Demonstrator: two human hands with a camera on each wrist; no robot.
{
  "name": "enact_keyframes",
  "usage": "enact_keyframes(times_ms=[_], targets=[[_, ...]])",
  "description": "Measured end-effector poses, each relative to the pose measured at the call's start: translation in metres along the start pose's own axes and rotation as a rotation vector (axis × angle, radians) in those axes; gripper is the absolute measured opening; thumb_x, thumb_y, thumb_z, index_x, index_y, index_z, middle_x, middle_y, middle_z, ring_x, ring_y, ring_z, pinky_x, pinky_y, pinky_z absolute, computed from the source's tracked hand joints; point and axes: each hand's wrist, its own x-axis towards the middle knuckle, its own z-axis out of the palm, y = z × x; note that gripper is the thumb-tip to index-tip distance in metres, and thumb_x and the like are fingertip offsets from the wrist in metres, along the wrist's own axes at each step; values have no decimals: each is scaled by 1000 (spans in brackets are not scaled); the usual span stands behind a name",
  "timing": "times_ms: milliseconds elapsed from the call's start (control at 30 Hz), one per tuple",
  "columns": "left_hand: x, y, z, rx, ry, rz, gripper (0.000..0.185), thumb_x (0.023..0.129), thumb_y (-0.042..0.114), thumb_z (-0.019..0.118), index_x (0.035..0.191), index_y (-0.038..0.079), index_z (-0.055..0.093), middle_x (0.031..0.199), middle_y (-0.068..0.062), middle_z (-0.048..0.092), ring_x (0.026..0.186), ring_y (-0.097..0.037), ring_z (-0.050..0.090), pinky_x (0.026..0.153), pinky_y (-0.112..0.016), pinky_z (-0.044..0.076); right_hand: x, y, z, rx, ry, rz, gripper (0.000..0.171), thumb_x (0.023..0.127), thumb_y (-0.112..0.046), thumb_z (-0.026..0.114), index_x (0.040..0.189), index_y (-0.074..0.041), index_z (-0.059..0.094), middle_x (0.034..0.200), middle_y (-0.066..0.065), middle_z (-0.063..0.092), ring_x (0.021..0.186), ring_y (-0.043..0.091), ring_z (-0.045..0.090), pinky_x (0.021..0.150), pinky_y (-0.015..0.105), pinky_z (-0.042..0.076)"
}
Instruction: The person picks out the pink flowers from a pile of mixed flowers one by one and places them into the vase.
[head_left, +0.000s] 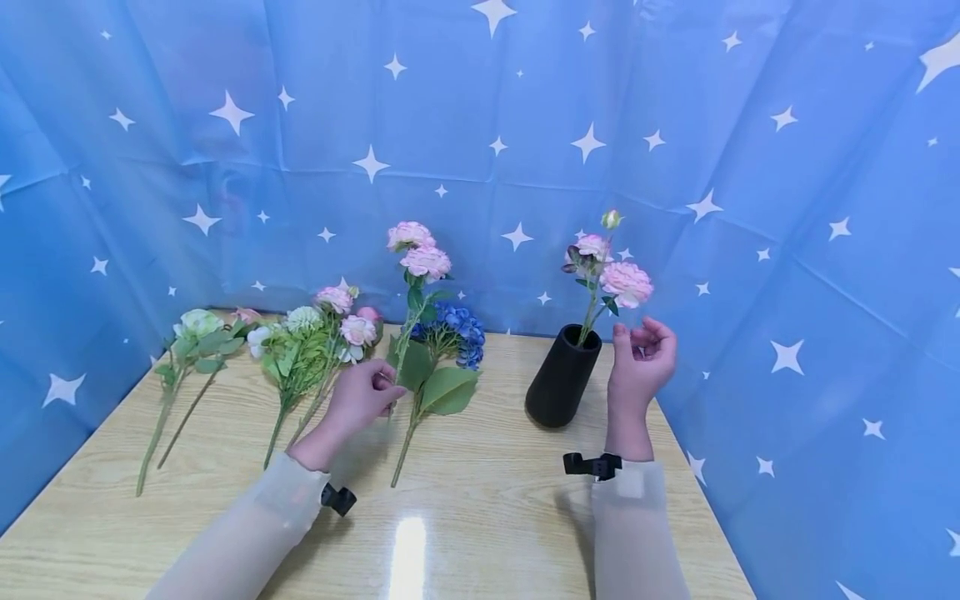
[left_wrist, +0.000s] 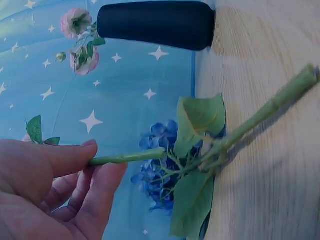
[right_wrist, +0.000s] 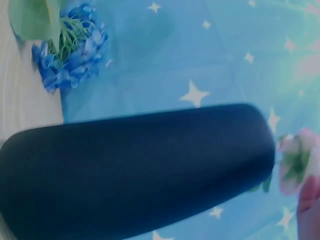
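Note:
My left hand (head_left: 363,396) pinches the lower stem of a pink artificial flower (head_left: 426,262), holding it upright above the table. In the left wrist view, thumb and fingers grip the green stem (left_wrist: 127,157), its cut end sticking out. A black vase (head_left: 564,379) stands at the right with pink flowers (head_left: 626,283) in it. Just right of the vase is my right hand (head_left: 641,367), fingers loosely bent and holding nothing. Only a bit of that hand (right_wrist: 309,205) shows in the right wrist view, beside a pink bloom. A blue hydrangea (head_left: 459,329) lies behind the held stem.
Other artificial stems lie on the wooden table (head_left: 480,517) to the left: a pale green flower (head_left: 198,323) and a mixed bunch with green leaves (head_left: 303,358). A blue star-patterned curtain (head_left: 480,117) closes off the back and sides.

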Motion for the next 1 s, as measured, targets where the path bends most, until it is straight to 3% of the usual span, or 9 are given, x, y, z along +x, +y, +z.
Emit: enact_keyframes(times_ms=[167, 333, 467, 600, 700, 833, 1000], targets=[[-2, 2, 6, -95, -9, -7, 25, 95, 11, 80, 112, -4, 70, 86, -10, 71, 64, -15, 68, 61, -32, 62, -16, -18, 13, 146, -27, -87, 21, 89, 0, 79, 105, 4, 67, 82, -2, 55, 71, 9, 53, 62, 16, 47], [-5, 4, 13, -132, 8, 6, 24, 94, 11, 81, 112, -2, 70, 89, -10, 71, 68, -16, 69, 62, -31, 64, -40, -23, 35, 238, -210, -89, 22, 87, 6, 74, 102, 18, 64, 78, -6, 63, 64, 4, 59, 58, 14, 51], [-10, 8, 22, -138, -4, 34, 20, 95, 12, 81, 110, 2, 71, 89, -9, 72, 68, -17, 70, 62, -29, 62, -60, -20, 47, 154, -418, -38, 24, 88, 7, 74, 107, 19, 65, 84, -3, 72, 70, 2, 67, 64, 15, 56], [-17, 14, 32, -134, -4, 48, 19, 93, 11, 82, 108, 4, 73, 88, -7, 72, 68, -16, 69, 62, -28, 60, -76, -18, 55, -64, -690, 66, 27, 92, -3, 79, 117, 5, 73, 102, 12, 79, 88, 4, 73, 78, 18, 61], [-20, 18, 39, -143, -5, 49, 18, 92, 9, 83, 106, 3, 73, 87, -6, 72, 66, -15, 68, 61, -27, 59, -86, -16, 61, -184, -860, 127, 31, 95, -12, 80, 125, -4, 75, 115, 19, 78, 100, 14, 76, 86, 25, 63], [-24, 20, 47, -159, -8, 76, 17, 91, 8, 84, 103, 4, 73, 85, -5, 71, 65, -13, 67, 61, -26, 59, -99, -14, 69, -200, -937, 168, 28, 97, -14, 79, 123, -5, 75, 116, 20, 78, 104, 26, 77, 88, 31, 65], [-28, 20, 53, -155, -15, 119, 13, 91, 9, 85, 98, 9, 74, 82, -2, 71, 63, -13, 67, 60, -26, 58, -110, -12, 76, -165, -939, 189, 23, 97, -12, 78, 117, 0, 77, 111, 18, 80, 99, 22, 78, 86, 27, 63]])
